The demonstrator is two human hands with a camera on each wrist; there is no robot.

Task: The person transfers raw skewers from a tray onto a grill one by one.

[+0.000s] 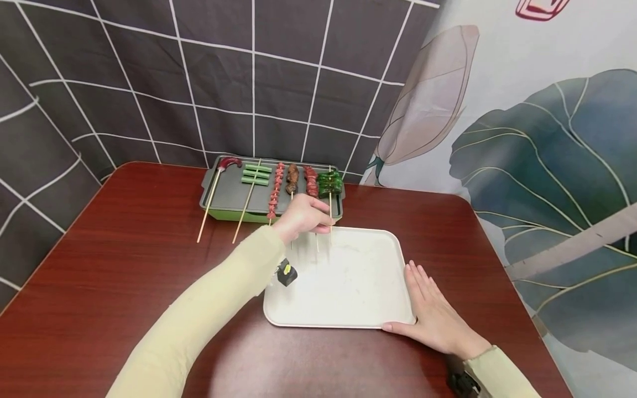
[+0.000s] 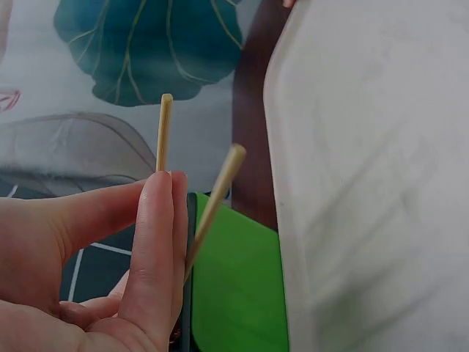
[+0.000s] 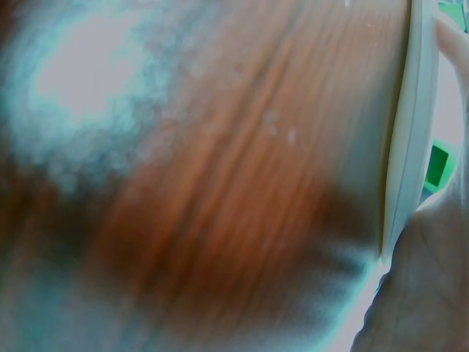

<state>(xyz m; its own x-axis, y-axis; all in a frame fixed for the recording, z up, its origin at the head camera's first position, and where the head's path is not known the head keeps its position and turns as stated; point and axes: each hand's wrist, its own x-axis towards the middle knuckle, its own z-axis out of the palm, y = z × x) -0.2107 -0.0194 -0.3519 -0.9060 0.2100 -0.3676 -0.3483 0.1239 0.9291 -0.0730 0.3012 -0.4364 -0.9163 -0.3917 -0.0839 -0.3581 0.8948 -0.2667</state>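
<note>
My left hand (image 1: pixel 307 214) reaches over the front edge of the grill pan (image 1: pixel 231 199) and pinches the wooden stick of the green pepper skewer (image 1: pixel 330 184). Close up in the left wrist view, this stick (image 2: pixel 165 132) rises between thumb and fingers, and another stick (image 2: pixel 220 194) slants beside them. Just left of the pepper lie a red meat skewer (image 1: pixel 311 182) and a brown one (image 1: pixel 292 179). Fingers straight, my right hand (image 1: pixel 435 318) rests against the right edge and near corner of the white tray (image 1: pixel 348 287).
Farther left on the pan are a skewer of small red pieces (image 1: pixel 276 190), a green-stalk skewer (image 1: pixel 256 174) and a dark red curled skewer (image 1: pixel 229 162). Their sticks overhang the brown table (image 1: pixel 124 265). A dark grid-patterned cloth (image 1: pixel 219 72) hangs right behind the pan.
</note>
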